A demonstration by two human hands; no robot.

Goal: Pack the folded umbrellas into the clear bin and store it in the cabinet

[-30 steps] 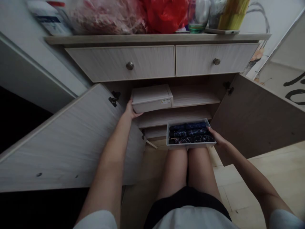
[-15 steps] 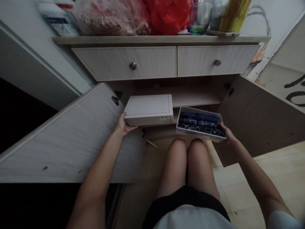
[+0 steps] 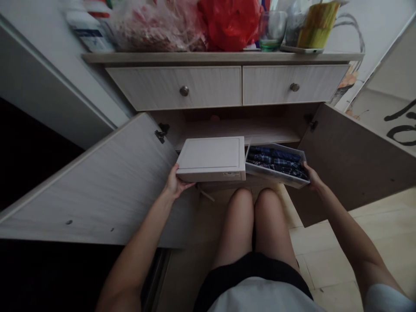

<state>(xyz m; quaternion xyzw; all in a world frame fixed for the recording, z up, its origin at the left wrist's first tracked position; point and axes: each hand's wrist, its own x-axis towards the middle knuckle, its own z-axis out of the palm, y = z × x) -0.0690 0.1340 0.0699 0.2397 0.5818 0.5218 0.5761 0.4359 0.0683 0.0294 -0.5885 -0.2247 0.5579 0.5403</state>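
Note:
My left hand (image 3: 176, 183) grips the near left corner of a flat white box (image 3: 212, 154), thumb on top and fingers beneath. A translucent plastic bin (image 3: 273, 173) is in my right hand (image 3: 312, 177), held by its right end and tilted a little. Inside the bin lie several rolled dark blue and plaid folding umbrellas or cloth bundles (image 3: 276, 161); which of these I cannot tell. The white box's right edge meets or slightly overlaps the bin's left end. Both are held in front of the open cabinet's shelf (image 3: 221, 128).
Cabinet doors stand open at left (image 3: 107, 190) and right (image 3: 354, 160). Above are two closed drawers (image 3: 182, 86). On the cabinet top are a white bottle (image 3: 89, 32), a red plastic bag (image 3: 229, 24), a glass (image 3: 272, 30) and a yellow container (image 3: 316, 26). My knees are just below the bin.
The white box has moved right and slightly down, up against the bin's left end. The bin has shifted slightly right and tilts more. The camera view has shifted a little.

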